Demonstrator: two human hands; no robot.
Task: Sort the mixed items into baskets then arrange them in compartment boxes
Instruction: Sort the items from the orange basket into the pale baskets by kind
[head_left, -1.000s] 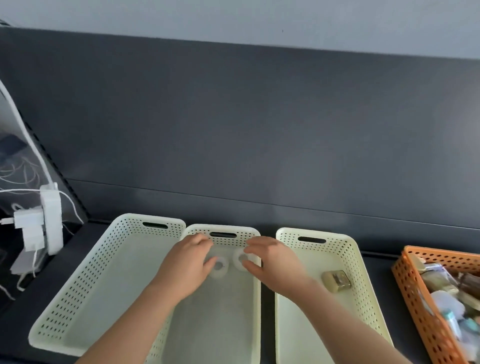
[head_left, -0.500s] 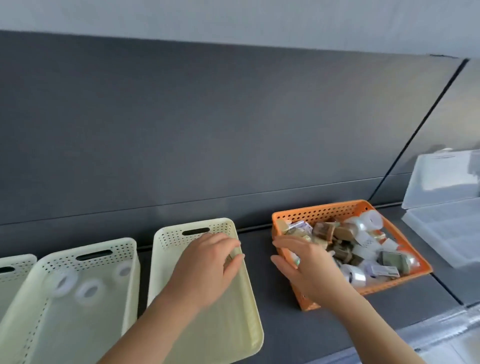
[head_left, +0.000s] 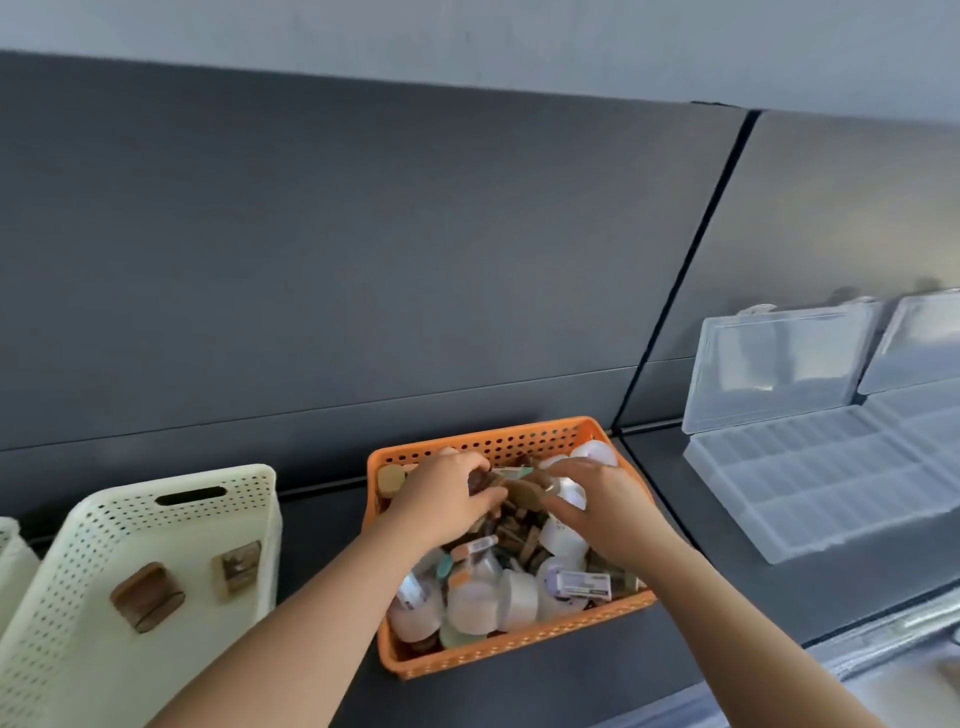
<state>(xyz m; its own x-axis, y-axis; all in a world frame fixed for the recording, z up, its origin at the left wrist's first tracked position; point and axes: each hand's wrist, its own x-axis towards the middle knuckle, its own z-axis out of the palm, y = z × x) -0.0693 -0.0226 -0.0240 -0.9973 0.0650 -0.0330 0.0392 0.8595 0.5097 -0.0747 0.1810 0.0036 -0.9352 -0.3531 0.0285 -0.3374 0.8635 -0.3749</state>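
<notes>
The orange basket (head_left: 498, 441), a perforated plastic tray, is sitting on the dark tabletop (head_left: 727, 577) against the dark back panel (head_left: 363, 260), near the middle of the view. It is holding a heap of mixed items (head_left: 498, 587): white rolls, small brown wooden pieces, pale tubs and a small labelled box (head_left: 582, 583).

The left hand (head_left: 444, 501) is reaching into the far part of the orange basket. Its fingers and thumb are curling round a dark brown piece (head_left: 479, 480). The right hand (head_left: 605, 506) is working just beside it, with its bent fingers above and its thumb below a white roll (head_left: 569, 493), which it is gripping.

To the left, well apart from the orange basket, a cream basket (head_left: 218, 478) with a slot handle is carrying two wooden pieces, a rounded block (head_left: 148, 597) and a squarer block (head_left: 236, 564), lying apart on its floor. The edge of another cream basket (head_left: 8, 556) is showing at the far left.

To the right, a clear compartment box (head_left: 810, 483) is lying with its lid (head_left: 774, 364) standing open against the panel. A second clear box (head_left: 919, 343) is showing beside it at the frame edge.

The label on the small box is carrying print, but motion blur is making it unreadable. No other writing is showing clearly enough to read.
</notes>
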